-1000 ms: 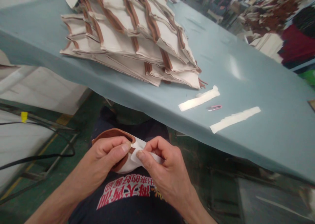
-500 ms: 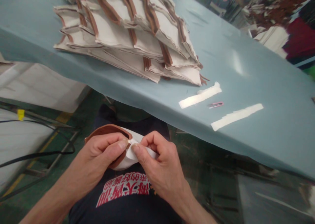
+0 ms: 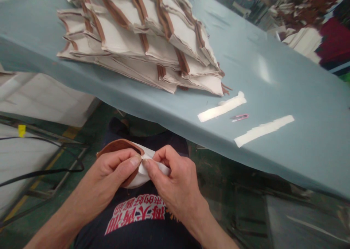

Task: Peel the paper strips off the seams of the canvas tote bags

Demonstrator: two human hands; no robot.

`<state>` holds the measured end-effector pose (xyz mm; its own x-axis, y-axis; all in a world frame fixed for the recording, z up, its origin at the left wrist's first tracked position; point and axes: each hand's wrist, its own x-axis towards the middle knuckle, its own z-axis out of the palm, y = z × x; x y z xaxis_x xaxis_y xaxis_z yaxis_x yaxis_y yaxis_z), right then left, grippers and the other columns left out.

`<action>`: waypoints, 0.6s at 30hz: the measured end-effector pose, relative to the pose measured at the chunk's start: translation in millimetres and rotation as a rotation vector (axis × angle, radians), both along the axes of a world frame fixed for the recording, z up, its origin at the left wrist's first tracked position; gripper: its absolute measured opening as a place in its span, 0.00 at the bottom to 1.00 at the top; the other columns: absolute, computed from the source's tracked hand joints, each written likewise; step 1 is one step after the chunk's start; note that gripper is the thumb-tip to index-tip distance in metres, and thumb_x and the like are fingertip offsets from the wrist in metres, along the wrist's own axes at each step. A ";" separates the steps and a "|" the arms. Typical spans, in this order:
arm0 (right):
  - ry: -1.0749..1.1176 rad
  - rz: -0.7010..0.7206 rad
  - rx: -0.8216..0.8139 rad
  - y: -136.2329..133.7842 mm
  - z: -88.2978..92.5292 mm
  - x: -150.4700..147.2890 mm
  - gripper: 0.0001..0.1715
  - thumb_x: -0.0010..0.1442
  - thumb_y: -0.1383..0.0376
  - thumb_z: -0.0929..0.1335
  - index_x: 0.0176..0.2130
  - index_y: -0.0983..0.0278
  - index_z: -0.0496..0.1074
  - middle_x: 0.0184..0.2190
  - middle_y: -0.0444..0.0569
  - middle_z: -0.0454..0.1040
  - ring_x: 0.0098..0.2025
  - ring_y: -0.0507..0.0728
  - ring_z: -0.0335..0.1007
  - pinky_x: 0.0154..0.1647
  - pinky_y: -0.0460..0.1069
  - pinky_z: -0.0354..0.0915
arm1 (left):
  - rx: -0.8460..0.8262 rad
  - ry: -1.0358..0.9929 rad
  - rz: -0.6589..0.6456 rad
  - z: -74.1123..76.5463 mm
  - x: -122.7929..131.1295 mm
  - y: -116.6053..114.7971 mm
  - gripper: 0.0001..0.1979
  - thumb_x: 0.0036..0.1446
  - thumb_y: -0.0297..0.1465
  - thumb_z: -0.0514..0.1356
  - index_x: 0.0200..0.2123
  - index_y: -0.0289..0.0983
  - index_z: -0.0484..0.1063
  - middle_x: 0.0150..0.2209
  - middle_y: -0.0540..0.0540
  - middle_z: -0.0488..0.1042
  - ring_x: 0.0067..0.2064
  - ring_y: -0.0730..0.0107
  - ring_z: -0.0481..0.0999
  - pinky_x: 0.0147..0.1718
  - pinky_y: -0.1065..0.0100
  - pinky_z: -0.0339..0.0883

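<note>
A white fabric piece with a brown band (image 3: 117, 146) is held over my lap, above the dark apron (image 3: 136, 212) with red and white lettering. My left hand (image 3: 116, 172) pinches it where the brown band meets the white cloth. Close beside, almost touching it, my right hand (image 3: 171, 176) pinches the white cloth between thumb and curled forefinger. Both thumbs point toward each other at the seam. Whatever lies between the fingertips is too small to make out.
On the blue-green table (image 3: 273, 96) lies a pile of cream fabric pieces with brown bands (image 3: 123, 41). Two white strips (image 3: 264, 130) flank small pink-handled thread snips (image 3: 240, 117) near the front edge. A black cable (image 3: 41, 172) hangs at left.
My right hand has moved slightly left, closer to my left fingertips. Both hands keep their pinch on the fabric piece, and the view has shifted a little.
</note>
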<state>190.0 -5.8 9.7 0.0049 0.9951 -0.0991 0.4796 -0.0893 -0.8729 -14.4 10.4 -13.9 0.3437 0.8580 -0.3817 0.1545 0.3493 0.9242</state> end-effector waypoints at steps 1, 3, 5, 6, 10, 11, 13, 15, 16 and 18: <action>-0.020 0.002 0.014 1.1 -1.5 0.5 0.16 0.70 0.54 0.74 0.32 0.59 0.76 0.21 0.39 0.74 0.22 0.50 0.65 0.28 0.46 0.54 | -0.011 0.004 -0.002 -1.3 -1.1 -0.2 0.32 0.74 0.60 0.63 0.30 0.40 0.78 0.28 0.54 0.68 0.29 0.70 0.62 0.26 0.73 0.61; -0.048 0.003 0.040 2.8 -4.5 0.9 0.16 0.70 0.55 0.75 0.32 0.59 0.76 0.20 0.38 0.73 0.21 0.50 0.64 0.28 0.46 0.53 | -0.027 0.003 -0.002 -4.4 -3.5 -0.9 0.31 0.75 0.61 0.62 0.32 0.40 0.78 0.30 0.53 0.69 0.31 0.69 0.65 0.28 0.73 0.64; -0.065 -0.005 0.064 3.3 -7.4 0.2 0.16 0.70 0.55 0.75 0.33 0.60 0.77 0.19 0.37 0.73 0.20 0.49 0.63 0.27 0.46 0.54 | -0.029 0.001 0.011 -7.1 -5.2 -1.9 0.30 0.75 0.60 0.62 0.33 0.40 0.78 0.30 0.52 0.70 0.32 0.68 0.66 0.29 0.72 0.66; -0.069 -0.009 0.077 3.1 -9.0 -0.5 0.16 0.70 0.55 0.75 0.33 0.60 0.76 0.19 0.37 0.73 0.19 0.49 0.64 0.27 0.46 0.54 | -0.032 0.005 0.018 -7.9 -5.4 -2.5 0.29 0.74 0.59 0.63 0.33 0.40 0.78 0.31 0.52 0.72 0.32 0.68 0.67 0.30 0.72 0.67; -0.080 -0.040 0.152 0.0 -14.9 -4.1 0.15 0.70 0.56 0.74 0.33 0.60 0.76 0.21 0.39 0.77 0.20 0.50 0.69 0.27 0.45 0.56 | -0.011 0.040 0.022 -2.7 -0.5 -4.1 0.22 0.69 0.54 0.69 0.36 0.41 0.82 0.30 0.52 0.78 0.31 0.68 0.73 0.28 0.73 0.66; -0.080 -0.048 0.165 -0.9 -16.2 -4.8 0.15 0.70 0.57 0.74 0.32 0.60 0.76 0.22 0.40 0.78 0.20 0.50 0.70 0.27 0.45 0.56 | 0.003 0.049 0.018 0.9 2.3 -3.7 0.20 0.68 0.52 0.70 0.37 0.41 0.83 0.31 0.51 0.80 0.31 0.67 0.75 0.29 0.74 0.68; -0.075 -0.058 0.177 -2.5 -18.3 -5.6 0.14 0.69 0.58 0.74 0.32 0.60 0.75 0.22 0.40 0.78 0.20 0.50 0.70 0.26 0.45 0.56 | 0.035 0.080 0.012 9.6 8.7 -1.8 0.16 0.67 0.48 0.69 0.37 0.41 0.83 0.31 0.49 0.83 0.32 0.65 0.79 0.31 0.73 0.72; -0.063 -0.056 0.168 -3.8 -19.7 -5.7 0.14 0.69 0.58 0.73 0.32 0.59 0.75 0.21 0.39 0.77 0.20 0.50 0.69 0.26 0.46 0.55 | 0.072 0.128 0.019 17.7 14.5 1.0 0.14 0.64 0.44 0.68 0.34 0.40 0.82 0.29 0.49 0.82 0.30 0.66 0.79 0.30 0.73 0.72; -0.053 -0.051 0.155 -4.3 -20.2 -5.5 0.14 0.69 0.57 0.73 0.32 0.59 0.75 0.21 0.39 0.77 0.20 0.50 0.69 0.26 0.46 0.55 | 0.091 0.154 0.023 20.5 16.4 2.2 0.14 0.62 0.44 0.67 0.32 0.40 0.81 0.26 0.50 0.80 0.28 0.67 0.77 0.27 0.73 0.70; -0.034 -0.028 0.106 -5.2 -21.3 -5.0 0.15 0.69 0.56 0.73 0.32 0.59 0.75 0.21 0.40 0.77 0.20 0.51 0.69 0.26 0.46 0.55 | 0.120 0.195 0.021 22.6 17.8 3.4 0.15 0.61 0.43 0.65 0.28 0.40 0.79 0.21 0.53 0.74 0.23 0.71 0.69 0.22 0.74 0.61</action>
